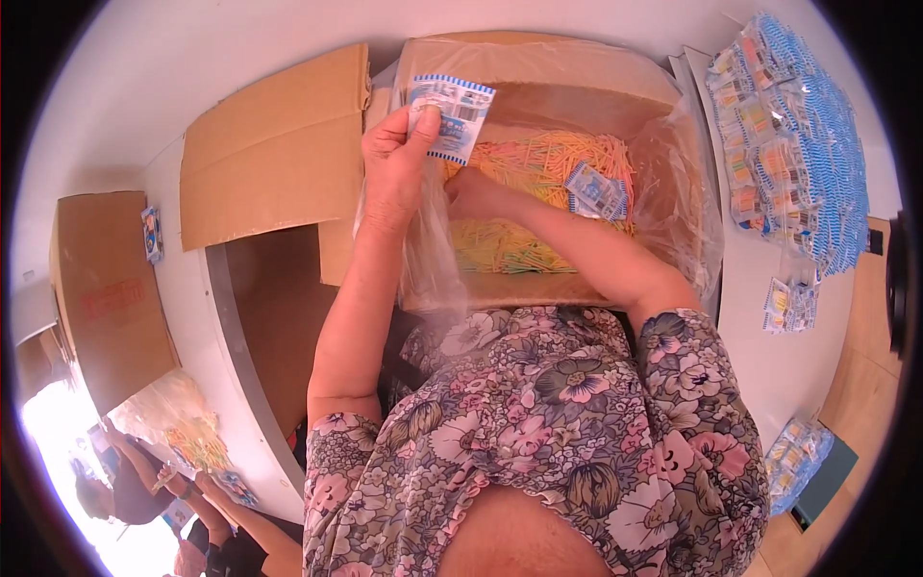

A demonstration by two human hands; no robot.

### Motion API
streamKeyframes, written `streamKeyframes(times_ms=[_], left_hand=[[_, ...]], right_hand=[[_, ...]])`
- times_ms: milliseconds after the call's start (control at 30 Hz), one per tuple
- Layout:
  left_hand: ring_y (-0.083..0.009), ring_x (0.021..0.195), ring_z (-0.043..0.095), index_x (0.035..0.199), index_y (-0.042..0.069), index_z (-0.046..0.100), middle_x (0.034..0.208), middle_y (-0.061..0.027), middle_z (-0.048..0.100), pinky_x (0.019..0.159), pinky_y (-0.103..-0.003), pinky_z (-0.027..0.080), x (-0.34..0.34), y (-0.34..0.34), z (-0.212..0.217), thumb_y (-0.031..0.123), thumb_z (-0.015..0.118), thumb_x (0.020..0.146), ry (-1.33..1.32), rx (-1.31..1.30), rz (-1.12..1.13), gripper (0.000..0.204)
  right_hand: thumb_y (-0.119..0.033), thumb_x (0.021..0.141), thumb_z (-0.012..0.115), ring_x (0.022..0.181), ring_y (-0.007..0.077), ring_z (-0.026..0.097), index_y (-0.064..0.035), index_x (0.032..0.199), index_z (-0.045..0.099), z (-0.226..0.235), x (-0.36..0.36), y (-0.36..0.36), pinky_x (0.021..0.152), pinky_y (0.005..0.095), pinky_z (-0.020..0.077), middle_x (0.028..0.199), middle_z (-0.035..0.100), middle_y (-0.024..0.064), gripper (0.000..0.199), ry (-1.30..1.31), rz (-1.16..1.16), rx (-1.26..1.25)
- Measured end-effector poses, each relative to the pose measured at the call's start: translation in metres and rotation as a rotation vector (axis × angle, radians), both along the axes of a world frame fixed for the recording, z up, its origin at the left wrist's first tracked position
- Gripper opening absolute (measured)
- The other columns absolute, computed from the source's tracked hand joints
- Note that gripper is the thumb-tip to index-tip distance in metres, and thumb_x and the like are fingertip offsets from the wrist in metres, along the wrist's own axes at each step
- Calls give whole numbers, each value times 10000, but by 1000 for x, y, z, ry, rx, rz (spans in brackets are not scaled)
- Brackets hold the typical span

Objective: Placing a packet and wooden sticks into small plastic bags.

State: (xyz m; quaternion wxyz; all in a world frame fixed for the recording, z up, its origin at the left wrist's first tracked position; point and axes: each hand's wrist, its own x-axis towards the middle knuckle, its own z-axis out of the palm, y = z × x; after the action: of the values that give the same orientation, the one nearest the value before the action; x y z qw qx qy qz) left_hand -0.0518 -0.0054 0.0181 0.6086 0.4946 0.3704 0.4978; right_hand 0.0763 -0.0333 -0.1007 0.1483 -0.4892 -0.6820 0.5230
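Note:
A small blue-and-white packet [463, 111] is pinched upright in my left hand [396, 159], raised over the near-left side of a cardboard box. My right hand [471, 195] reaches down into that plastic-lined box [538, 58], its fingers at the left side of the contents and partly hidden. Thin sticks [524, 252] in yellow, orange, pink and green fill the box; I cannot make out what they are. More blue-and-white packets [598, 192] lie on the sticks at the right. Whether my right fingers hold any sticks does not show.
Clear plastic lining [687, 183] hangs over the box's sides. A cardboard flap [274, 154] spreads to the left. Many filled packets [788, 144] are piled on the right, with a few loose packets [790, 306] below. At lower left, other people's arms [236, 519] work near another stick pile [197, 447].

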Motion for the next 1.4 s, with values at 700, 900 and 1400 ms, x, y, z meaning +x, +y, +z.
streamKeyframes(times_ms=[700,900,1400], left_hand=[[-66,742,576,896,-13,695,815,-18,667,692,-225,473,35,-46,-11,97,675,796,197,-201,-844,149],[-59,730,571,870,-14,688,776,-23,660,650,-234,464,45,-51,-13,67,655,804,200,-18,-824,109],[-60,765,564,887,-29,674,825,0,665,717,-243,471,42,-54,-21,85,626,839,149,-100,-1028,133]], right_hand=[[-106,825,648,676,85,547,-7,920,629,115,99,-71,616,220,445,736,585,-15,139,297,-323,359],[-225,849,615,604,116,538,-30,834,592,120,109,-79,538,271,420,676,561,18,196,358,-562,-155],[-148,766,630,556,182,532,-5,748,602,103,123,-67,551,307,439,609,566,116,147,86,-592,298]])
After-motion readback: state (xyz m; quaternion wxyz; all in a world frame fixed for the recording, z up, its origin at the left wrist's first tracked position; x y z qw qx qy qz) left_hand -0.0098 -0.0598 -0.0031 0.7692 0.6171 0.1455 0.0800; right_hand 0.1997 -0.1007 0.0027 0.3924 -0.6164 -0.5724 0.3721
